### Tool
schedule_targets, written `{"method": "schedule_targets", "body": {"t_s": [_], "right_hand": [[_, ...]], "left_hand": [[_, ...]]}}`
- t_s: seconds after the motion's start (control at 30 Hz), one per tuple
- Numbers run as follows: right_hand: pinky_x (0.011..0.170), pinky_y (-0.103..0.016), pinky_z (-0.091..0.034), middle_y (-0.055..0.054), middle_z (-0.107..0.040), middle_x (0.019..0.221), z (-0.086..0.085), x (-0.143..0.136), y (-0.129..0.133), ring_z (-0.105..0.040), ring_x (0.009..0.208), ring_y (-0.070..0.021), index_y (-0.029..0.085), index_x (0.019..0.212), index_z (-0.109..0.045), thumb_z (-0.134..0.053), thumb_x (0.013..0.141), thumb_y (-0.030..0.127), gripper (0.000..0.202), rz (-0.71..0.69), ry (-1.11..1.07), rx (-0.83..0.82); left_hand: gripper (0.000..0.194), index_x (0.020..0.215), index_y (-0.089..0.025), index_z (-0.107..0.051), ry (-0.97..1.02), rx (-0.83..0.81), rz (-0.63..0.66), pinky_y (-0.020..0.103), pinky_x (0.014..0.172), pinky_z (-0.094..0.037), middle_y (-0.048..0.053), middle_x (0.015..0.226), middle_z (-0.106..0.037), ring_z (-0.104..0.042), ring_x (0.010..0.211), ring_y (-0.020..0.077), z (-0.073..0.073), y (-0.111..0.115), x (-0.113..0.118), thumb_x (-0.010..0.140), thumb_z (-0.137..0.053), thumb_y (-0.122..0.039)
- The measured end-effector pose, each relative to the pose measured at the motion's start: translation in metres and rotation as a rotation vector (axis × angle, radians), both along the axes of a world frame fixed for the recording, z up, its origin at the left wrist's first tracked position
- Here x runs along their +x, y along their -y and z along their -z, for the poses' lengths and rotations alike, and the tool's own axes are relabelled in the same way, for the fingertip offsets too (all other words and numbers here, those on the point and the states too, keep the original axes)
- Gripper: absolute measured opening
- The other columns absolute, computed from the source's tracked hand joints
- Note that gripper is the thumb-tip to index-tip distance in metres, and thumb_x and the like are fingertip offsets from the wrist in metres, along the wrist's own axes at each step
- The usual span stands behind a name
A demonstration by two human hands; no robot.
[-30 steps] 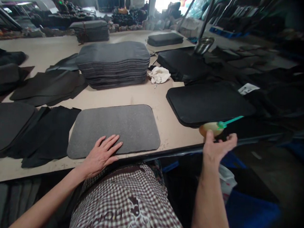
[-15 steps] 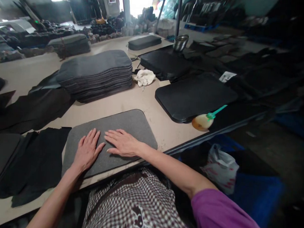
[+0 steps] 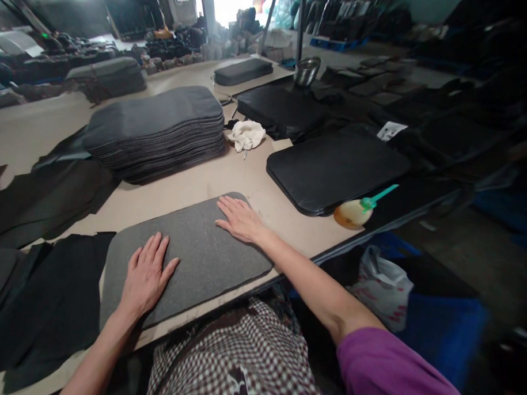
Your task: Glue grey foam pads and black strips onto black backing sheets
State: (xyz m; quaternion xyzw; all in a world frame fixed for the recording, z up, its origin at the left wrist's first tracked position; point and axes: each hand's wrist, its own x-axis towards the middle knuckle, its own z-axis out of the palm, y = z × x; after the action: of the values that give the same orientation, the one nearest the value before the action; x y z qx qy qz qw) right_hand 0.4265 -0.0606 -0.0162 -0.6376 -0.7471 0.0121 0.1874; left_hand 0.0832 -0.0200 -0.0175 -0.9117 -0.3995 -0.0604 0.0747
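A dark grey mat with rounded corners lies flat at the front of the table. My left hand rests palm down on its left part, fingers stretched out and thumb apart. Toward the mat's far right corner, my right hand lies flat with its fingers extended. Neither hand grips anything. Black sheets lie just left of the mat. Beyond it stands a tall stack of grey mats.
Black mats lie to the right, with a glue bottle with a green nozzle beside them. A white cloth and a metal bowl sit farther back. A plastic bag is below the table's right edge.
My right hand has slid right and away from me across the mat, leaving its middle uncovered. My left hand stays on the left part. The view has shifted slightly.
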Motion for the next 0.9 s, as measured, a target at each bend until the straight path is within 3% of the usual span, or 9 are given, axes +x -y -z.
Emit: {"method": "schedule_targets", "body": {"t_s": [0.23, 0.37, 0.5, 0.6, 0.67, 0.77, 0.9], "right_hand": [[0.126, -0.052, -0.028, -0.022, -0.035, 0.167, 0.001, -0.005, -0.007, -0.031, 0.156, -0.0359, 0.009, 0.155, -0.05, -0.048, 0.106, 0.059, 0.069, 0.152, 0.017, 0.005], [0.122, -0.054, -0.036, -0.023, -0.046, 0.159, -0.01, -0.001, 0.005, -0.043, 0.148, -0.0359, 0.01, 0.152, -0.051, -0.044, 0.109, 0.05, 0.059, 0.237, -0.154, 0.043], [0.11, -0.05, -0.049, -0.014, -0.067, 0.131, -0.01, 0.025, 0.07, -0.063, 0.123, -0.028, 0.021, 0.138, -0.059, -0.04, 0.11, 0.046, 0.042, 0.376, -0.489, 0.391], [0.101, -0.046, -0.054, -0.011, -0.063, 0.121, 0.006, 0.065, 0.139, -0.065, 0.109, -0.024, 0.021, 0.13, -0.057, -0.051, 0.106, 0.048, 0.036, 0.734, -0.625, 0.757], [0.098, -0.046, -0.056, -0.014, -0.057, 0.127, 0.02, 0.101, 0.179, -0.063, 0.111, -0.0253, 0.019, 0.134, -0.049, -0.059, 0.099, 0.053, 0.05, 0.991, -0.61, 0.878], [0.104, -0.052, -0.052, -0.023, -0.044, 0.144, 0.038, 0.156, 0.214, -0.053, 0.13, -0.0331, 0.014, 0.141, -0.042, -0.073, 0.081, 0.064, 0.084, 1.189, -0.515, 0.812], [0.117, -0.059, -0.04, -0.026, -0.046, 0.15, 0.047, 0.199, 0.216, -0.047, 0.141, -0.0389, 0.012, 0.148, -0.038, -0.08, 0.068, 0.068, 0.106, 1.129, -0.438, 0.519]], "left_hand": [[0.072, 0.163, -0.015, -0.038, -0.012, -0.017, -0.011, 0.054, 0.126, -0.029, 0.015, 0.172, -0.031, -0.032, 0.159, 0.0311, 0.001, -0.001, 0.0, 0.108, -0.026, -0.059], [0.073, 0.163, -0.015, -0.038, -0.015, -0.034, -0.023, 0.054, 0.127, -0.028, 0.015, 0.172, -0.031, -0.031, 0.159, 0.0313, 0.002, -0.002, 0.0, 0.107, -0.025, -0.06], [0.074, 0.164, -0.015, -0.038, 0.003, -0.064, -0.029, 0.054, 0.127, -0.025, 0.015, 0.173, -0.029, -0.028, 0.16, 0.0314, 0.001, -0.001, 0.0, 0.106, -0.026, -0.06], [0.075, 0.164, -0.015, -0.036, 0.031, -0.084, -0.028, 0.054, 0.128, -0.022, 0.015, 0.173, -0.028, -0.025, 0.161, 0.031, -0.001, 0.001, 0.001, 0.106, -0.026, -0.061], [0.075, 0.164, -0.015, -0.036, 0.039, -0.095, -0.033, 0.054, 0.128, -0.021, 0.015, 0.173, -0.028, -0.024, 0.161, 0.0309, -0.002, 0.002, 0.001, 0.106, -0.026, -0.061], [0.075, 0.164, -0.014, -0.035, 0.032, -0.107, -0.043, 0.054, 0.128, -0.02, 0.016, 0.174, -0.027, -0.024, 0.162, 0.0307, -0.003, 0.003, 0.002, 0.106, -0.026, -0.059], [0.074, 0.164, -0.013, -0.037, 0.015, -0.097, -0.052, 0.055, 0.128, -0.022, 0.016, 0.174, -0.027, -0.024, 0.161, 0.031, -0.006, 0.005, 0.003, 0.106, -0.025, -0.059]]}}
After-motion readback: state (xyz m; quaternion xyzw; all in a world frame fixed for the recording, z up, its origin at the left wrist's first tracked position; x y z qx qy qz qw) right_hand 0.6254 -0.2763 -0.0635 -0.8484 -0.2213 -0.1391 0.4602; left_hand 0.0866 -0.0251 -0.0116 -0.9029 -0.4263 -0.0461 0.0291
